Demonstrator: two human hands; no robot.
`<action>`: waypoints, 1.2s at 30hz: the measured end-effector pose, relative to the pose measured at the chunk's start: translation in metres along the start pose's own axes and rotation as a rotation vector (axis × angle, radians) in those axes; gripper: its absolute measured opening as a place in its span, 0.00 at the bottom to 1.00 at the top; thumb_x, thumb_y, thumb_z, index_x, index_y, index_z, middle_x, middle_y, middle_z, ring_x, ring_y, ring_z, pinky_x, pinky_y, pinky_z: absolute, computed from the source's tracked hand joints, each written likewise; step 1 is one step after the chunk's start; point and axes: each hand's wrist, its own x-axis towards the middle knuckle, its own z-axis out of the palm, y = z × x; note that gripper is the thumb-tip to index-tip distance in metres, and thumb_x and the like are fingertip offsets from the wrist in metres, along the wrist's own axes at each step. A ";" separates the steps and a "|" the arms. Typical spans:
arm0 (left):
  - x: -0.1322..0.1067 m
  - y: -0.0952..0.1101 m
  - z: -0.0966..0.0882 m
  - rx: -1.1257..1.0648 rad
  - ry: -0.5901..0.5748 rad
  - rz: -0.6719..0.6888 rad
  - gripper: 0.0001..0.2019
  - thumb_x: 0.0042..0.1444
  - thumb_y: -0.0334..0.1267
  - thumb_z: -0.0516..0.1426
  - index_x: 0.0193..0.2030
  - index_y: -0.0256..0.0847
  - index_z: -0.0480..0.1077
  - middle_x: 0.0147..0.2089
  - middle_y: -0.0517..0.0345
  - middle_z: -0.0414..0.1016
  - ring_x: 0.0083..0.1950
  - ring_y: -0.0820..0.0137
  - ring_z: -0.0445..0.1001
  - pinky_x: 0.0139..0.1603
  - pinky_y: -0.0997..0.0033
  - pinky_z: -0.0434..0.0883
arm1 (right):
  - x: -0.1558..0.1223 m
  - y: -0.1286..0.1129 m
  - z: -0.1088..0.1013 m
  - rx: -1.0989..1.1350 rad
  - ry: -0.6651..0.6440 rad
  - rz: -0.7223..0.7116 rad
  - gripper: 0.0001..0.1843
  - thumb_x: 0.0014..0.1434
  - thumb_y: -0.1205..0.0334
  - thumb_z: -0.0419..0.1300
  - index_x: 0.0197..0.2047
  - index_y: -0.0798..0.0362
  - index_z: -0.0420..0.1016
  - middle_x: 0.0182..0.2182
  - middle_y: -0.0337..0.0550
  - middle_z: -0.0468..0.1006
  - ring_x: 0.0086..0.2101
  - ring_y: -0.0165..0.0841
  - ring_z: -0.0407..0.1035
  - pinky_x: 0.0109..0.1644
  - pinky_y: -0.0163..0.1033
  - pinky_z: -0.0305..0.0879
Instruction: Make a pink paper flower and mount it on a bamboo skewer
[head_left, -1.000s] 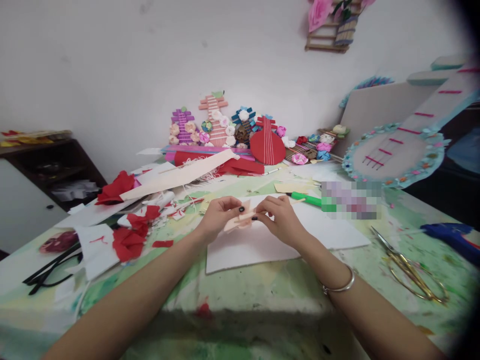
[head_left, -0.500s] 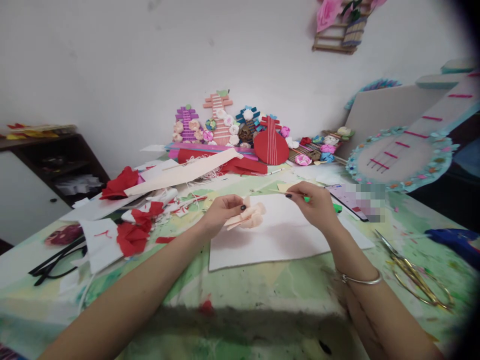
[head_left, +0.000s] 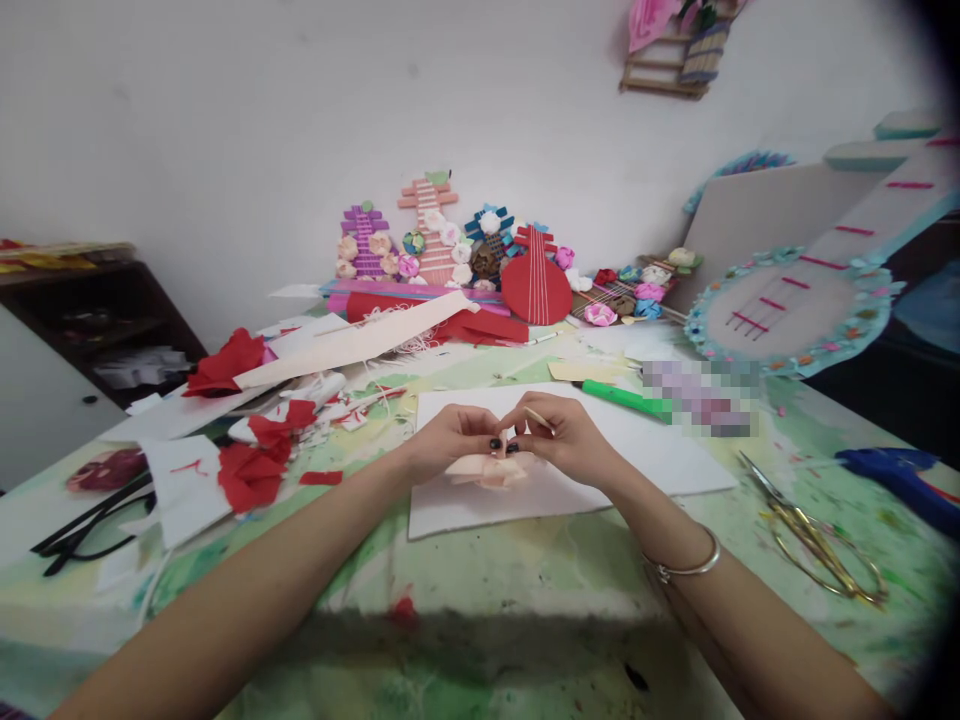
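A pale peach paper flower is pinched between the thumb and fingers of my left hand, low over a white sheet. My right hand meets it there, its thumb and index fingertips closed at a narrow upright bit of the peach paper. A thin pale stick is tucked among the right fingers. Both thumbs nearly touch. Fingers partly cover the flower's upper side. Just beyond my right hand lies a green-handled craft knife.
Gold-handled scissors and a blue-handled tool lie at right. Red paper scraps and black glasses are at left. Paper-flowered instrument models, including a red one, line the wall. A large blue-edged model leans at back right.
My right hand has moved left and down with the thin stick to meet my left hand at the flower. The flower has tipped lower, and the green craft knife is now uncovered.
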 end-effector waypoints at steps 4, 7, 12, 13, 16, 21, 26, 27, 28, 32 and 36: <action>0.000 0.000 -0.001 0.013 0.001 0.003 0.10 0.44 0.38 0.65 0.29 0.34 0.73 0.29 0.56 0.75 0.31 0.74 0.71 0.35 0.75 0.66 | 0.000 0.003 0.001 0.008 0.034 0.004 0.02 0.52 0.65 0.63 0.29 0.53 0.77 0.25 0.37 0.68 0.24 0.25 0.58 0.28 0.32 0.54; 0.000 0.001 0.001 0.006 -0.003 -0.003 0.10 0.44 0.39 0.66 0.29 0.34 0.72 0.28 0.57 0.73 0.30 0.74 0.70 0.34 0.76 0.65 | 0.000 0.004 0.002 0.012 0.030 0.009 0.03 0.51 0.63 0.64 0.28 0.53 0.76 0.25 0.37 0.69 0.23 0.25 0.57 0.27 0.32 0.54; 0.000 0.002 0.004 -0.012 -0.023 0.006 0.11 0.43 0.38 0.66 0.29 0.34 0.71 0.31 0.57 0.73 0.31 0.74 0.70 0.33 0.76 0.65 | -0.001 0.002 0.003 -0.007 0.015 0.026 0.05 0.51 0.61 0.65 0.30 0.53 0.76 0.24 0.35 0.68 0.23 0.24 0.56 0.27 0.32 0.53; 0.000 0.002 0.004 -0.004 -0.029 0.010 0.11 0.43 0.38 0.65 0.30 0.34 0.71 0.31 0.57 0.73 0.31 0.74 0.70 0.33 0.76 0.65 | -0.001 0.001 0.003 -0.009 0.010 0.034 0.05 0.51 0.61 0.65 0.30 0.53 0.76 0.24 0.35 0.69 0.23 0.24 0.56 0.27 0.32 0.53; -0.001 0.003 0.005 0.020 -0.035 0.017 0.11 0.43 0.37 0.65 0.31 0.34 0.72 0.31 0.57 0.73 0.32 0.74 0.69 0.34 0.75 0.65 | -0.001 0.000 0.003 -0.015 -0.006 0.042 0.05 0.51 0.62 0.64 0.30 0.54 0.75 0.25 0.35 0.70 0.24 0.24 0.57 0.27 0.31 0.53; -0.001 0.002 0.006 0.049 -0.021 0.009 0.12 0.44 0.39 0.64 0.34 0.34 0.73 0.34 0.54 0.74 0.33 0.72 0.70 0.34 0.74 0.66 | -0.001 0.001 0.004 -0.047 0.003 0.033 0.04 0.51 0.63 0.64 0.30 0.53 0.74 0.25 0.35 0.71 0.24 0.25 0.59 0.28 0.31 0.55; -0.002 0.000 0.006 0.049 0.031 -0.009 0.15 0.43 0.41 0.65 0.35 0.34 0.72 0.34 0.54 0.74 0.31 0.72 0.71 0.32 0.74 0.67 | -0.002 0.001 0.005 -0.049 0.012 0.059 0.05 0.49 0.64 0.65 0.28 0.53 0.71 0.25 0.34 0.70 0.24 0.25 0.59 0.29 0.31 0.55; -0.002 -0.001 0.007 0.043 0.037 -0.012 0.15 0.43 0.41 0.65 0.35 0.34 0.72 0.33 0.54 0.74 0.31 0.72 0.71 0.32 0.74 0.67 | -0.002 0.001 0.005 -0.052 0.012 0.058 0.06 0.49 0.64 0.65 0.28 0.53 0.71 0.24 0.34 0.70 0.24 0.25 0.59 0.29 0.31 0.55; -0.002 -0.001 0.007 0.040 0.039 -0.014 0.15 0.43 0.41 0.65 0.35 0.34 0.73 0.33 0.54 0.74 0.31 0.72 0.71 0.32 0.74 0.67 | -0.002 0.002 0.005 -0.057 0.012 0.057 0.06 0.49 0.64 0.65 0.29 0.53 0.70 0.24 0.34 0.70 0.24 0.25 0.59 0.29 0.31 0.55; 0.000 -0.003 0.007 0.054 0.060 -0.012 0.17 0.44 0.43 0.65 0.39 0.34 0.74 0.36 0.53 0.76 0.32 0.71 0.72 0.33 0.73 0.67 | -0.002 0.002 0.006 -0.068 0.005 0.050 0.05 0.50 0.64 0.64 0.31 0.53 0.72 0.27 0.36 0.71 0.25 0.25 0.59 0.30 0.31 0.56; 0.000 -0.005 0.005 0.096 0.100 -0.005 0.19 0.43 0.43 0.65 0.40 0.33 0.74 0.36 0.51 0.77 0.33 0.70 0.73 0.34 0.72 0.67 | -0.001 0.001 0.006 -0.087 0.010 0.042 0.05 0.50 0.65 0.64 0.29 0.54 0.72 0.26 0.36 0.70 0.25 0.25 0.59 0.29 0.31 0.55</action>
